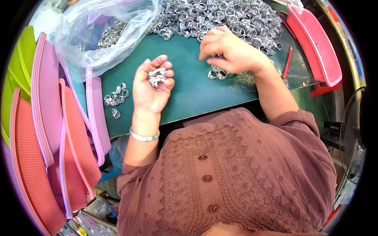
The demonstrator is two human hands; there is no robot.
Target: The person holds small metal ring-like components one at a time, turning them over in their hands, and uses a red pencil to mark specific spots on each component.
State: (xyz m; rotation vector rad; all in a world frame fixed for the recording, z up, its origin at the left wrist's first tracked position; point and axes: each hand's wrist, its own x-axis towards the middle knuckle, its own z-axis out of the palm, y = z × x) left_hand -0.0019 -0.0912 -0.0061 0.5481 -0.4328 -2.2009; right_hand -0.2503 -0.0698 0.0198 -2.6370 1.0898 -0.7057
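Note:
My left hand (146, 91) is palm up over the green table, its fingers curled around a small cluster of silver rings (157, 77). At the near edge of a large heap of silver rings (220, 17), my right hand (232, 49) hangs palm down with bent fingers. Its fingertips are drawn in, and whatever they hold is hidden. Just below that hand lie a few loose rings (217, 73). Left of my left wrist, several more rings (117, 95) form a small group, with a single ring (115, 113) apart from them.
A clear plastic bag (75, 43) with rings inside stands open at the back left. Stacked plastic baskets (37, 157) crowd the left side. On the right are red-handled pliers or a similar red tool (288, 63) and a pink basket (315, 43). The table (189, 94) ends near my body.

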